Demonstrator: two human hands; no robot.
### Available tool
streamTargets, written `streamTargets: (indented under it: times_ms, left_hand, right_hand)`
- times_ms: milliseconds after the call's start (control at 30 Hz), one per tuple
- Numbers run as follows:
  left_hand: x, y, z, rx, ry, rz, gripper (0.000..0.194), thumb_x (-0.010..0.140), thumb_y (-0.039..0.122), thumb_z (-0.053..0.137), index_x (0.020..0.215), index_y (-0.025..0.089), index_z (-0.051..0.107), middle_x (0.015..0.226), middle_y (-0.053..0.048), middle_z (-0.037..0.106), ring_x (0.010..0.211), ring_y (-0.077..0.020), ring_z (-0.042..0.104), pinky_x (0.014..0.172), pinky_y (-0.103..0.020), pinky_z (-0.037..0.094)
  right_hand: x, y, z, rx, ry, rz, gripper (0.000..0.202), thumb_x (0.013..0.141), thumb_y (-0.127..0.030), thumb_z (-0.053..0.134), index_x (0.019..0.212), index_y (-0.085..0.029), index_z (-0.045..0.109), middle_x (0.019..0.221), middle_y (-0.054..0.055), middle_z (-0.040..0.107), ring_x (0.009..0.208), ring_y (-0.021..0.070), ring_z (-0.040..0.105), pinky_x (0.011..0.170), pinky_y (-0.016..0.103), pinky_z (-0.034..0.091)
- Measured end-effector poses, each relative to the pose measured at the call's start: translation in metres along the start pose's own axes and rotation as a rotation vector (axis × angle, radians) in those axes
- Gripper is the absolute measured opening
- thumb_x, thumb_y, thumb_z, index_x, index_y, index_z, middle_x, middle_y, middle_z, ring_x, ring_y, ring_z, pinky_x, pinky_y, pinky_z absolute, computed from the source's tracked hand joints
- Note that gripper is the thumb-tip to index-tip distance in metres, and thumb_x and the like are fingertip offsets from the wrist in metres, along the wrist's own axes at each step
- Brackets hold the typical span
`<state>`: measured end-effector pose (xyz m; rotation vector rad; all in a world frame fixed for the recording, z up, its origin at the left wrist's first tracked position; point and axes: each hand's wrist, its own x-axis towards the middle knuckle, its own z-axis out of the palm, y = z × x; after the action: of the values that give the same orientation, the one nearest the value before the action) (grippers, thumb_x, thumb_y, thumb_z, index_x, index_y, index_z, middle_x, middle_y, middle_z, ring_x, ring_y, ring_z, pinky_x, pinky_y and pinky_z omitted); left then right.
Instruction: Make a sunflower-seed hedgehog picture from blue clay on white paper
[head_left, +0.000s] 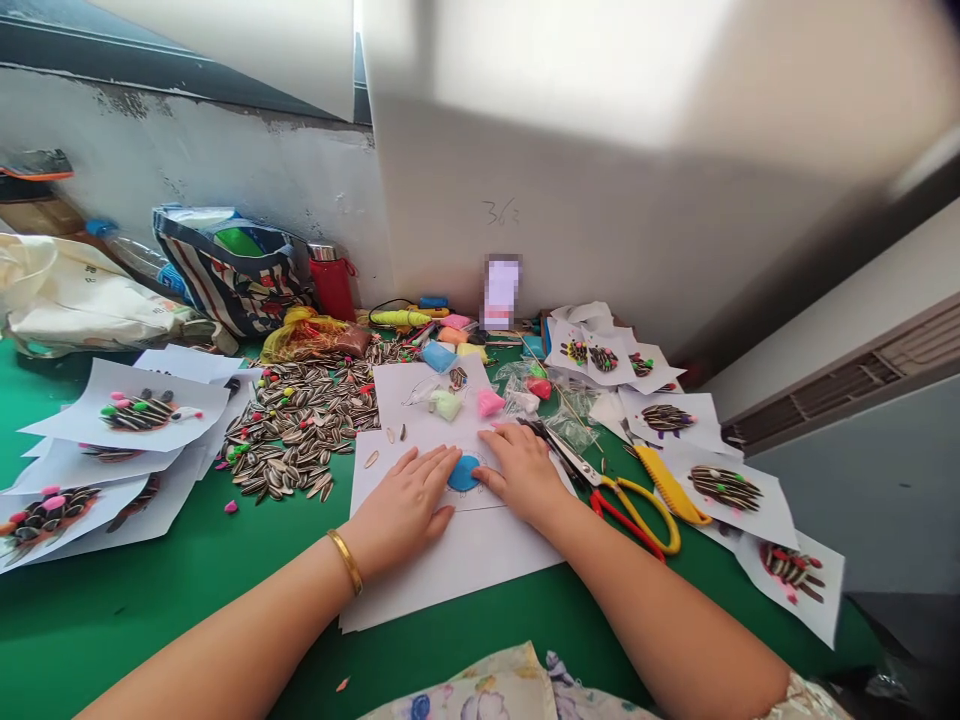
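Pressing a blue clay disc [463,473] flat onto the white sheet [457,560] near the table's middle, the left hand [405,505] and right hand [525,470] lie open-palmed beside it, fingertips touching; seeds likely come next.

This looks like a makeshift craft workspace set against a scuffed white wall [247,170]. A green table [150,600] runs up to that wall, strewn with a sunflower seed pile [300,425], clay lumps [457,395], scissors [615,490] and finished seed pictures [139,410]; bags [232,265] lean against the wall.
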<state>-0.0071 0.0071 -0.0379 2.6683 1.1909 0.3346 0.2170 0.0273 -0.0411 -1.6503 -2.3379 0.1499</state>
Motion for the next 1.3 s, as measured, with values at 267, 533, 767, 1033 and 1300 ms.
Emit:
streamTargets:
  times_ms: [267, 533, 767, 1033, 1300]
  left_hand:
    - [0.001, 0.0, -0.001, -0.014, -0.01, -0.018, 0.067, 0.085, 0.026, 0.055, 0.147, 0.016, 0.031, 0.15, -0.014, 0.043, 0.139, -0.0255, 0.039, 0.117, -0.049, 0.026]
    - [-0.001, -0.002, 0.001, -0.03, 0.025, -0.001, 0.068, 0.086, 0.027, 0.055, 0.149, 0.018, 0.03, 0.15, -0.014, 0.043, 0.139, -0.026, 0.039, 0.117, -0.049, 0.026]
    - [0.0, -0.002, 0.001, -0.025, 0.013, 0.003, 0.065, 0.088, 0.028, 0.053, 0.148, 0.016, 0.03, 0.15, -0.014, 0.042, 0.139, -0.0259, 0.039, 0.117, -0.05, 0.026]
    - [0.001, -0.003, 0.002, -0.046, 0.035, 0.009, 0.065, 0.087, 0.028, 0.054, 0.147, 0.017, 0.032, 0.148, -0.014, 0.045, 0.137, -0.0267, 0.041, 0.116, -0.051, 0.027]
    - [0.001, -0.004, 0.002, -0.058, 0.047, -0.001, 0.068, 0.084, 0.028, 0.057, 0.147, 0.017, 0.031, 0.147, -0.014, 0.047, 0.135, -0.0266, 0.044, 0.116, -0.049, 0.028]
  right_hand:
    - [-0.001, -0.006, -0.001, 0.036, 0.003, -0.024, 0.058, 0.087, -0.052, 0.06, 0.137, -0.024, 0.05, 0.131, 0.012, 0.052, 0.121, 0.0304, 0.043, 0.1, 0.045, 0.038]
    - [-0.001, -0.008, 0.002, 0.043, -0.005, -0.025, 0.063, 0.087, -0.055, 0.058, 0.141, -0.025, 0.045, 0.14, 0.012, 0.046, 0.129, 0.0314, 0.038, 0.104, 0.048, 0.035]
    - [-0.001, -0.014, 0.002, 0.058, 0.009, -0.028, 0.06, 0.087, -0.052, 0.059, 0.14, -0.026, 0.048, 0.141, 0.011, 0.046, 0.129, 0.0304, 0.039, 0.105, 0.047, 0.034]
    - [-0.001, -0.021, 0.006, 0.074, 0.021, -0.038, 0.067, 0.08, -0.051, 0.068, 0.138, -0.026, 0.048, 0.145, 0.009, 0.042, 0.133, 0.0292, 0.034, 0.111, 0.048, 0.03]
    - [0.001, -0.024, 0.004, 0.136, 0.023, 0.016, 0.062, 0.084, -0.05, 0.062, 0.139, -0.026, 0.048, 0.146, 0.01, 0.041, 0.135, 0.0306, 0.034, 0.11, 0.051, 0.03]
